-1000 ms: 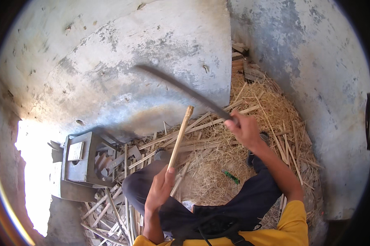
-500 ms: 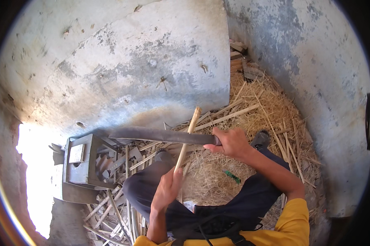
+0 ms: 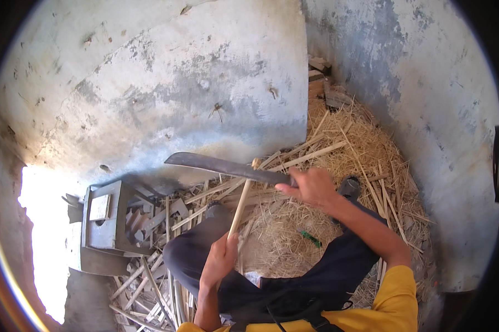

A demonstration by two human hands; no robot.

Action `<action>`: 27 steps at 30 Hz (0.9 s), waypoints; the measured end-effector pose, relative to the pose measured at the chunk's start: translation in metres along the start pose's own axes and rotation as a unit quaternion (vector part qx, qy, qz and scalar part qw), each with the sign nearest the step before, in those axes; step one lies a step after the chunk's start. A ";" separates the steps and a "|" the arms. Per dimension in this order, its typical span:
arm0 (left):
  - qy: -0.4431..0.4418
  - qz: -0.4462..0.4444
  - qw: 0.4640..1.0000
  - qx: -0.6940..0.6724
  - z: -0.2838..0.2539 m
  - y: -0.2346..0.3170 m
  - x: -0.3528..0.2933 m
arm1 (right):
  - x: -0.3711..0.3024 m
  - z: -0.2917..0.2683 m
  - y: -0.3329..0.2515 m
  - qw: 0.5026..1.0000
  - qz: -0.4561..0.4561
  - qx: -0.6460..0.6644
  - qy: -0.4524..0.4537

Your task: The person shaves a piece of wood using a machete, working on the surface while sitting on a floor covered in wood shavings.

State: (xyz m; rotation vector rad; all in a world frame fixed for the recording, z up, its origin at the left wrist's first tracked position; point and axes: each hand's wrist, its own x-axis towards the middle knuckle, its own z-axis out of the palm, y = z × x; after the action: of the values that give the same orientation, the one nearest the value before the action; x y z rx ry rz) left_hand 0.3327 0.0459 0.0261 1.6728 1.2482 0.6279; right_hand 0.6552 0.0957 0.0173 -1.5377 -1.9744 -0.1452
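My right hand [image 3: 314, 189] is closed round the handle of a machete [image 3: 219, 166]. Its long dark blade points left, the tip a little higher than the handle. The blade crosses a pale wooden stick [image 3: 240, 207] close to the stick's upper end, hiding part of it; whether the edge bites in I cannot tell. Below, my left hand [image 3: 221, 259] grips the stick's lower part, over my left thigh. The stick stands tilted, its top leaning away and to the right.
A grey wooden box [image 3: 107, 216] stands at the left by a bright opening [image 3: 45, 238]. Straw shavings [image 3: 294, 238] cover the floor, with a small green object [image 3: 311, 238] between my legs. Wood strips [image 3: 150, 288] lie lower left. Weathered walls [image 3: 177, 83] rise close ahead and right.
The machete's tip has swung up and to the right. The stick's upper end has dropped slightly and now sits behind the blade. Both hands keep their hold.
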 end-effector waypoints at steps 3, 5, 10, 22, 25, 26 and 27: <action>-0.003 -0.020 1.000 0.011 0.007 0.016 0.007 | -0.013 0.008 -0.041 0.999 0.029 0.015 -0.015; -0.001 -0.019 1.000 0.017 0.011 0.021 0.009 | -0.014 0.003 -0.060 0.994 -0.079 -0.041 -0.062; -0.001 -0.064 0.998 0.028 -0.020 0.002 -0.028 | 0.023 -0.009 0.047 0.966 0.246 0.011 -0.082; -0.137 -0.088 0.965 -0.204 -0.020 -0.003 0.008 | 0.004 -0.022 0.002 0.986 0.047 0.149 0.066; -0.153 -0.082 0.963 -0.208 -0.008 0.008 0.011 | -0.004 -0.019 -0.024 0.996 -0.024 0.084 0.035; -0.160 -0.073 0.965 -0.195 -0.005 0.011 0.010 | -0.008 -0.016 -0.031 0.997 -0.068 0.041 0.021; -0.167 -0.064 0.967 -0.182 -0.003 0.012 0.010 | -0.009 -0.013 -0.036 0.997 -0.067 0.041 0.021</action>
State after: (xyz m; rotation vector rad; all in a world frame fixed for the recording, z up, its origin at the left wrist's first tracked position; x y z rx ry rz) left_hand 0.3392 0.0556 0.0367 1.3149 0.9254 0.4402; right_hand 0.6285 0.0709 0.0326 -1.3395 -2.0253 -0.1490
